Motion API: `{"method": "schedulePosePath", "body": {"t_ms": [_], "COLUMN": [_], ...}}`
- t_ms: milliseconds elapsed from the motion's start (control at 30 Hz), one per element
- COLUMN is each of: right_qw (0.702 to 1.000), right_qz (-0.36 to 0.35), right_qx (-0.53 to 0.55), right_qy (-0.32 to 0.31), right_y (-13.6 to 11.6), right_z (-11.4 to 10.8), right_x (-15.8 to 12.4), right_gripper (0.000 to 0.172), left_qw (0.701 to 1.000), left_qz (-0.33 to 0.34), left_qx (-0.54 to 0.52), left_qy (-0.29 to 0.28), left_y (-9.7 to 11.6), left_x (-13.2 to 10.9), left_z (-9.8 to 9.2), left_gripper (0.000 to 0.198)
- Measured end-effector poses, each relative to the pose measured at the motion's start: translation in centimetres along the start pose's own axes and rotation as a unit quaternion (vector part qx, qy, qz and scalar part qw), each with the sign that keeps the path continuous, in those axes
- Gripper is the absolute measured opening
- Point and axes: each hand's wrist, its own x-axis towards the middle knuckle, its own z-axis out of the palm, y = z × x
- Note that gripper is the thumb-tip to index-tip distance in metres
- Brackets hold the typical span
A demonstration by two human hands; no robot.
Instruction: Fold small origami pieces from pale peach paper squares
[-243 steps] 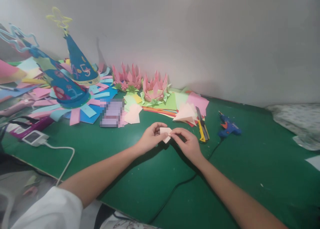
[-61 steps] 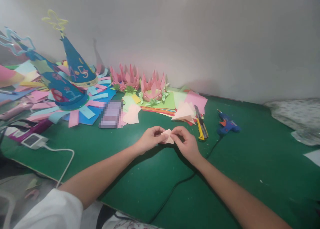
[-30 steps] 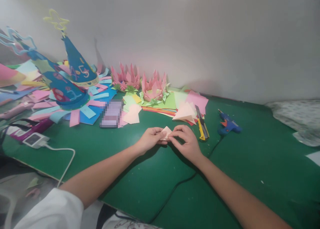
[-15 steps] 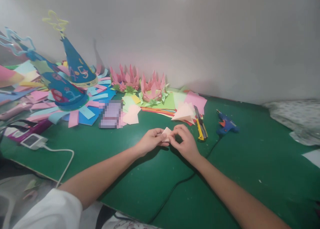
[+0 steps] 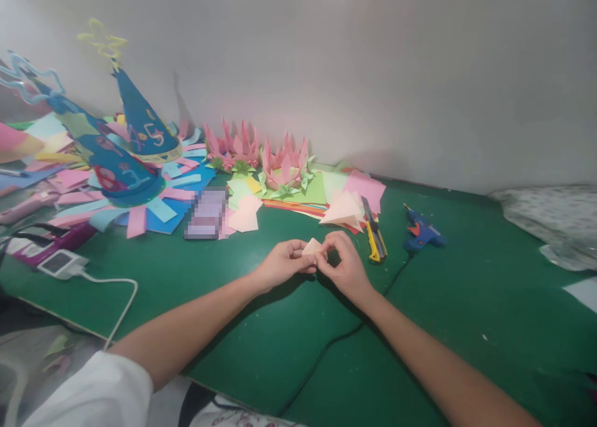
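A small piece of pale pink folded paper (image 5: 311,247) is held between my two hands above the green table (image 5: 224,327). My left hand (image 5: 285,264) is closed on its left side, thumb on top and fingers underneath. From the right, my right hand (image 5: 342,262) pinches the paper's edge between thumb and forefinger. The fingers cover much of the piece, so its folds are hard to make out. Just beyond my right hand lie a yellow utility knife (image 5: 375,235) and some loose pale pink paper (image 5: 342,211).
A blue glue gun (image 5: 423,230) with a black cable (image 5: 326,347) lies to the right. Pink and green paper crowns (image 5: 285,166) stand at the back on stacked coloured paper. Blue cone hats (image 5: 140,113), a blurred-out phone (image 5: 208,212) and a white cable (image 5: 133,290) are on the left.
The left thumb has shifted right and lower over the paper, covering its near part. The right fingers keep their pinch in almost the same place.
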Motion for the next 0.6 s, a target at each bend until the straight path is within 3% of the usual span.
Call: {"method": "schedulePosePath", "body": {"t_ms": [100, 200, 300, 433, 600], "right_qw": [0.998, 0.992, 0.993, 0.996, 0.996], "right_qz": [0.055, 0.098, 0.090, 0.066, 0.018], "right_qx": [0.039, 0.073, 0.062, 0.064, 0.082], "right_qy": [0.005, -0.029, -0.048, -0.022, -0.028], "right_y": [0.3, 0.5, 0.3, -0.1, -0.6], "right_z": [0.3, 0.4, 0.3, -0.1, -0.3], "right_x": [-0.1, -0.2, -0.1, 0.1, 0.1], "right_gripper": [0.015, 0.011, 0.010, 0.016, 0.012], "left_qw": [1.000, 0.999, 0.997, 0.994, 0.961], "left_qz": [0.001, 0.022, 0.051, 0.080, 0.172], "left_qx": [0.008, 0.020, 0.041, 0.072, 0.215], "left_qy": [0.015, 0.031, 0.040, 0.032, 0.035], "left_y": [0.1, 0.2, -0.2, -0.8, -0.5], "left_x": [0.0, 0.2, 0.6, 0.8, 0.5], "left_z": [0.0, 0.0, -0.2, -0.7, -1.1], "left_gripper": [0.034, 0.026, 0.025, 0.026, 0.015]}}
